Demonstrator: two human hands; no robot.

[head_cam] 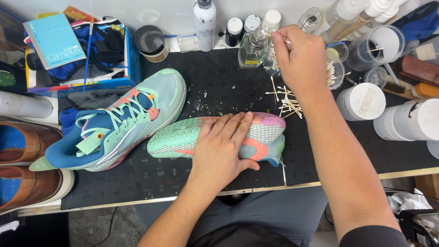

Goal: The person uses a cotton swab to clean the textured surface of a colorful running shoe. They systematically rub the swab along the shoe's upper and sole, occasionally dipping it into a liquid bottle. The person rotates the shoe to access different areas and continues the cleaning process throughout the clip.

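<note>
Left hand [224, 146] pressing flat, ungrasping, on sideways sneaker [265, 132], long axis left-right | right hand [299, 57] pinching cotton swab [286, 41], beyond the sneaker's heel, above loose swabs [288, 103].

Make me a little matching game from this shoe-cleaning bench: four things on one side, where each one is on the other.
Things:
1. left hand
2. right hand
3. upright sneaker
4. brown shoes

Places:
A. at the mat's left edge
B. flat on the sole of the overturned sneaker
C. on the black mat, laces up
D. at the cotton swab jar

Pairs: 1-B, 2-D, 3-C, 4-A
</note>
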